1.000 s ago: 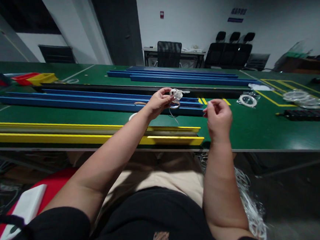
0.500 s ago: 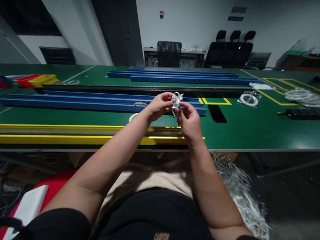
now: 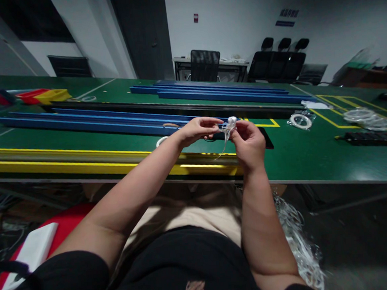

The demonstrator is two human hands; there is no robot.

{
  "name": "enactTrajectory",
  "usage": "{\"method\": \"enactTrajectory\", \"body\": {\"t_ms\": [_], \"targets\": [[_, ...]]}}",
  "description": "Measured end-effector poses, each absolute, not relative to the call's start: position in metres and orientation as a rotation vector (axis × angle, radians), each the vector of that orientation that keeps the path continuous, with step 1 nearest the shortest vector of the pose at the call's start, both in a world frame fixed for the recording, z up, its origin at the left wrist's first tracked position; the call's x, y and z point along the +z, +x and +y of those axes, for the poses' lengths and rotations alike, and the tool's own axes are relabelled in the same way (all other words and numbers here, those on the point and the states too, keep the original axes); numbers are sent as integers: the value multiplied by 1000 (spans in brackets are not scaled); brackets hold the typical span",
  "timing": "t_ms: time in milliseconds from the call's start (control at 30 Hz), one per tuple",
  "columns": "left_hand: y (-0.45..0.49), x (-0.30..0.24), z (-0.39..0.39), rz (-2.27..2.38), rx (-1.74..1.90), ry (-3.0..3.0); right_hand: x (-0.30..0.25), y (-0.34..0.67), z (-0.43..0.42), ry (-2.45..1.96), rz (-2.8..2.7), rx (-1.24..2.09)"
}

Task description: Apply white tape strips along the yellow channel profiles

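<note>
My right hand (image 3: 248,141) is closed in a pinch on a small crumpled piece of clear tape (image 3: 229,125), with a thin strip hanging down from it. My left hand (image 3: 197,130) is just to its left, fingers curled and thumb pinched toward the same tape. Both hands hover over the near edge of the green table (image 3: 315,157), above the end of the yellow rails (image 3: 81,165). A black phone (image 3: 266,139) lies on the table, partly hidden behind my right hand.
Long blue rails (image 3: 88,124) and a black rail (image 3: 177,107) run across the table. Tape rolls (image 3: 299,120) and clear bags (image 3: 367,119) lie at the right. Red and yellow bins (image 3: 42,95) sit far left. Crumpled clear strips (image 3: 298,244) pile beside my right leg.
My right hand came in from the right to meet the left hand, took hold of the tape piece, and both hands then drifted slightly right and lower.
</note>
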State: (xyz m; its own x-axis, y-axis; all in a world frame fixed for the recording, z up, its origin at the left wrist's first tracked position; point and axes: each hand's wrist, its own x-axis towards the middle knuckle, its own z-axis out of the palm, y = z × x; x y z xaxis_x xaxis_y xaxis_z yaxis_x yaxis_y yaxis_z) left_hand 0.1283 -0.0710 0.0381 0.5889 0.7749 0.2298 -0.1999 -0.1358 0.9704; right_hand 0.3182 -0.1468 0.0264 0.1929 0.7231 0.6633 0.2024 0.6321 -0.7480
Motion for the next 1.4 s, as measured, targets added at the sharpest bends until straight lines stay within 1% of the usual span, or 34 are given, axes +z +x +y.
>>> {"method": "enactTrajectory", "body": {"t_ms": [100,200,333,433,600,667,733,867,933,1067,1200,1400], "targets": [[128,40,-71,533,918,1448,48,340,-157,-770,-1161,298],[127,39,-70,546,903,1448,70,366,-173,-580,-828,150],[127,38,-69,549,862,1475,83,394,-188,-405,-447,122],[128,38,-70,564,843,1489,84,402,-192,-387,-444,111],[128,37,-69,603,830,1517,89,390,-197,-374,-404,-76],[128,36,-69,614,805,1526,91,388,-197,-353,-416,-102],[128,36,-68,615,770,1534,89,392,-197,-323,-412,-35],[128,36,-69,606,720,1548,83,412,-197,-219,-287,359],[128,36,-69,615,701,1560,82,419,-198,-184,-200,489],[127,37,-70,642,673,1591,86,421,-198,-189,-141,460],[127,37,-71,666,647,1614,89,418,-200,-103,-170,440],[127,38,-73,693,591,1655,83,423,-201,15,-157,615]]}}
